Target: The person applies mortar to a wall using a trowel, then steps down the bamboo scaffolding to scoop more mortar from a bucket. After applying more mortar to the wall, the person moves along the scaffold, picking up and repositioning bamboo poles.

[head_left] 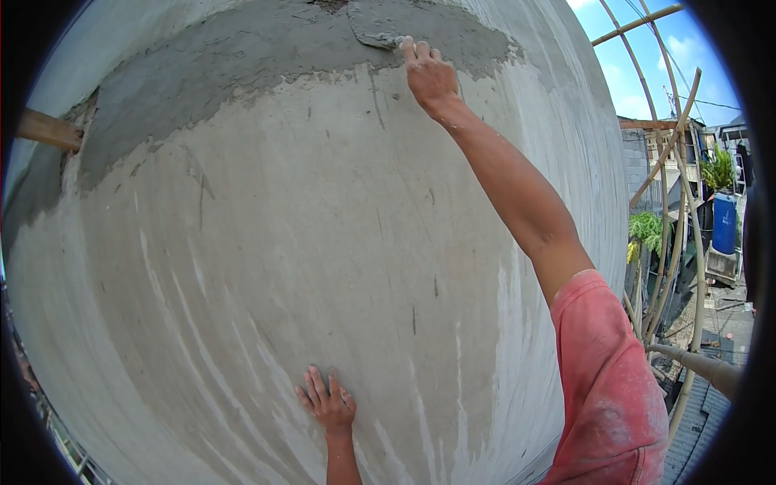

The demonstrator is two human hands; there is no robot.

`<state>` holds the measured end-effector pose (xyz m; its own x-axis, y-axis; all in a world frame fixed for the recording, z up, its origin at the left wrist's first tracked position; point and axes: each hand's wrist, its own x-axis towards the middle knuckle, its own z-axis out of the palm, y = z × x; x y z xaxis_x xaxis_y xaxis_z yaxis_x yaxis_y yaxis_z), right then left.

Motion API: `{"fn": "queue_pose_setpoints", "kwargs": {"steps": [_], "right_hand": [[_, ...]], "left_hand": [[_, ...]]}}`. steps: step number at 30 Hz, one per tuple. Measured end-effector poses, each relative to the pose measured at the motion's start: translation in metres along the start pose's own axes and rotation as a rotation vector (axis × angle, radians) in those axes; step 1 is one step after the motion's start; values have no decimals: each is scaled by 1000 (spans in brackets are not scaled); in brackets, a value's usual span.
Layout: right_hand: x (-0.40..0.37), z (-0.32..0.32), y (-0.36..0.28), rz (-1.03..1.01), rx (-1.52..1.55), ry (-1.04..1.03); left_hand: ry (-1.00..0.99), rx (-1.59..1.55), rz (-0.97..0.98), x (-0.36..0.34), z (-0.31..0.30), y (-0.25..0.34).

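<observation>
At the top of the view, my right hand (430, 74) is closed around the handle of a plastering trowel (373, 24). The trowel's grey, mortar-smeared blade lies against a band of wet grey plaster (242, 56) on the wall. Its handle is mostly hidden by my fingers. Low on the bare wall (323, 218), my left hand (330, 406) rests with spread fingers and holds nothing. The wet band has a ragged lower edge, and pale drips run down the wall below it.
A wooden beam (50, 131) sticks out of a gap in the wall at upper left. Bamboo scaffolding poles (675, 145) stand to the right, one thick pole (699, 368) reaching toward me. Beyond are a blue drum (724, 223) and corrugated roofing (702, 424) lower down.
</observation>
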<state>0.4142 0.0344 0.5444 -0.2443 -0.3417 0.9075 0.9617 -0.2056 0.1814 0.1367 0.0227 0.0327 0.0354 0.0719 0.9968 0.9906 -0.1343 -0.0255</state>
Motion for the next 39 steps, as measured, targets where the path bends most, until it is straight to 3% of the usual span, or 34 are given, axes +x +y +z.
{"fn": "queue_pose_setpoints", "kwargs": {"steps": [4, 6, 13, 16, 18, 21, 27, 33, 39], "right_hand": [[-15, 18, 53, 125, -65, -90], [-23, 16, 73, 308, -75, -224], [0, 8, 63, 420, 51, -238], [12, 6, 42, 388, 144, -259], [12, 5, 34, 166, 236, -174], [14, -10, 31, 71, 274, -149], [36, 10, 69, 328, 124, -181], [36, 24, 66, 248, 108, -207], [15, -2, 58, 131, 197, -241]], "left_hand": [[7, 3, -3, 1, 1, 1], [-13, 10, -9, 0, -1, 1], [21, 21, -17, 0, 2, -1], [-5, 13, -23, -2, 1, 1], [2, 22, -19, 0, 0, 1], [-7, 23, -25, -1, 2, 1], [-14, 35, 2, 0, 1, 1], [-11, 38, -6, -1, 2, 1], [-13, 32, 2, -1, 1, 1]]}}
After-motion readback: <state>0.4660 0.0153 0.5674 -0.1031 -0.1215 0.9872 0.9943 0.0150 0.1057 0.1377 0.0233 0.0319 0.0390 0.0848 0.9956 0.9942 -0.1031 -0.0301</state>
